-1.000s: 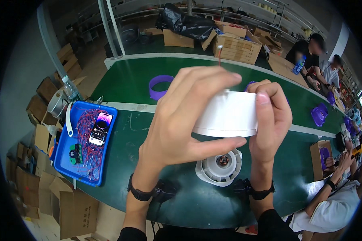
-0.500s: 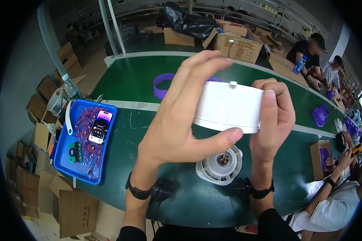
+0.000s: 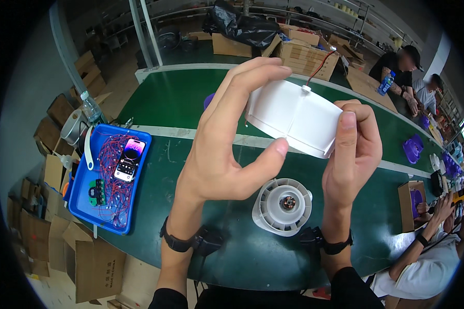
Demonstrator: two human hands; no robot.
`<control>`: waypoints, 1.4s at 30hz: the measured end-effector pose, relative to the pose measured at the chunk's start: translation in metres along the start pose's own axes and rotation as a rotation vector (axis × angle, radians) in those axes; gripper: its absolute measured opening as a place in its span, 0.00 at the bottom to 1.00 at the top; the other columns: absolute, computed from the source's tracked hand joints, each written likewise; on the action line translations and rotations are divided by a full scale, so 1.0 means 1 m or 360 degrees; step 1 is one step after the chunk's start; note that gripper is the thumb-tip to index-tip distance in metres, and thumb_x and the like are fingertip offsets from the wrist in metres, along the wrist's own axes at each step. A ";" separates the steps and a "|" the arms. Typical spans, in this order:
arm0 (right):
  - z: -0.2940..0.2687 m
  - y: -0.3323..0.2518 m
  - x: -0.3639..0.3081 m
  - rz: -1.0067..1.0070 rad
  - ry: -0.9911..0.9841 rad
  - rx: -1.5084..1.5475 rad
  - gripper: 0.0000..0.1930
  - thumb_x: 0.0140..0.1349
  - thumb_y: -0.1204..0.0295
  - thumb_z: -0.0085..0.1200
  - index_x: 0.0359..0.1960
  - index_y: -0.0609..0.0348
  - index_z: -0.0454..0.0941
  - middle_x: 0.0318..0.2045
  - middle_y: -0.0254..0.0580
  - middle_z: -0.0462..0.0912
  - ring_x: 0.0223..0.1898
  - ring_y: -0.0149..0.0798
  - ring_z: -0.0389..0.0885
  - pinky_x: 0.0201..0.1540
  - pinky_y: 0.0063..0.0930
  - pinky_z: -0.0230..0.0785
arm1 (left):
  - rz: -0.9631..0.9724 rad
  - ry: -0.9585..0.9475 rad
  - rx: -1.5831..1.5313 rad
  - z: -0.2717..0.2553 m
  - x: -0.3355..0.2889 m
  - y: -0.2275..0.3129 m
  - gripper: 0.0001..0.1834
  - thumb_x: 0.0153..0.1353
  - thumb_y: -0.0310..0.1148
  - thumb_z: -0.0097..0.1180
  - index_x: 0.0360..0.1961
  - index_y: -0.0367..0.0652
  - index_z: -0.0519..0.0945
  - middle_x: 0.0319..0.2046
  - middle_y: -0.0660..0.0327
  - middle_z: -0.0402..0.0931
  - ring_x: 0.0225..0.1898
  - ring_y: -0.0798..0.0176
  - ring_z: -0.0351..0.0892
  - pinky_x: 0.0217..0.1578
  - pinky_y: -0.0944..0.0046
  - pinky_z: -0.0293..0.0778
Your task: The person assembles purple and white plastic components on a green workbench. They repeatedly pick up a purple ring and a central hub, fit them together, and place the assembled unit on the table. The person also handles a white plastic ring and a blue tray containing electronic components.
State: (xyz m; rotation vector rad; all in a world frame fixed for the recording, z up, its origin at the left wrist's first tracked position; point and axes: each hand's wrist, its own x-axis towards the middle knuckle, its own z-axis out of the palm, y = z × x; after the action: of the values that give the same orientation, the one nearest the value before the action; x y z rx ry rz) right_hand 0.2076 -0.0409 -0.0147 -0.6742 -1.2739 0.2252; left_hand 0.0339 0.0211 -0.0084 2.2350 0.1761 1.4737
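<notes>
Above the table I hold up a white curved plastic housing (image 3: 288, 113), tilted down to the right. A thin vertical seam crosses its face, and a small peg stands on its upper rim. By the peg rises a red-and-black wire (image 3: 320, 68) tipped with a white connector. My left hand (image 3: 211, 139) curls round the housing's left end, thumb at the lower edge. At the right end, my right hand (image 3: 353, 149) grips it between thumb and bent fingers. Below them on the table sits a round white motor base (image 3: 268, 213) with a slotted rim and a copper-wound centre.
At left lies a blue tray (image 3: 104, 224) holding red wires, a phone (image 3: 127, 160) and a green circuit board (image 3: 97, 192). A purple ring (image 3: 208, 100) is mostly hidden behind my left hand. People work at right near an open carton (image 3: 406, 208). Cardboard boxes (image 3: 301, 57) stand beyond the table.
The housing has tilted, its left end up and right end down. More of the wire shows, leaning right. My left thumb has moved left and up, uncovering the motor base.
</notes>
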 end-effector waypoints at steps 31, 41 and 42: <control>-0.034 0.013 0.015 0.0329 -0.0816 -0.0563 0.12 0.64 0.72 0.55 0.46 0.66 0.76 0.40 0.44 0.82 0.42 0.34 0.79 0.47 0.29 0.71 | -0.1495 0.0634 -0.0257 -0.103 -0.067 -0.129 0.30 0.63 0.44 0.59 0.60 0.37 0.68 0.43 0.46 0.80 0.35 0.56 0.85 0.35 0.65 0.82; -0.072 0.001 -0.087 0.0708 -0.1737 -0.1415 0.35 0.47 0.60 0.71 0.57 0.52 0.70 0.63 0.65 0.62 0.64 0.63 0.64 0.62 0.45 0.64 | -0.1422 0.1676 0.0500 -0.076 -0.153 -0.263 0.44 0.54 0.34 0.62 0.66 0.26 0.53 0.59 0.39 0.65 0.63 0.47 0.65 0.64 0.55 0.60; -0.070 0.003 -0.093 0.0858 -0.1690 -0.1310 0.36 0.46 0.59 0.71 0.58 0.52 0.69 0.64 0.65 0.62 0.65 0.63 0.63 0.62 0.46 0.64 | -0.1398 0.1576 0.0766 -0.078 -0.159 -0.266 0.42 0.53 0.33 0.61 0.64 0.26 0.56 0.58 0.39 0.65 0.62 0.44 0.66 0.64 0.54 0.61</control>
State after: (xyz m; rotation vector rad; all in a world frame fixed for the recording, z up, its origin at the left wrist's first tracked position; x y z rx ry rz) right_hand 0.2454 -0.1097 -0.1009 -1.7537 -2.2056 0.5547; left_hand -0.0653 0.2257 -0.2326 1.1275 1.6894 1.8954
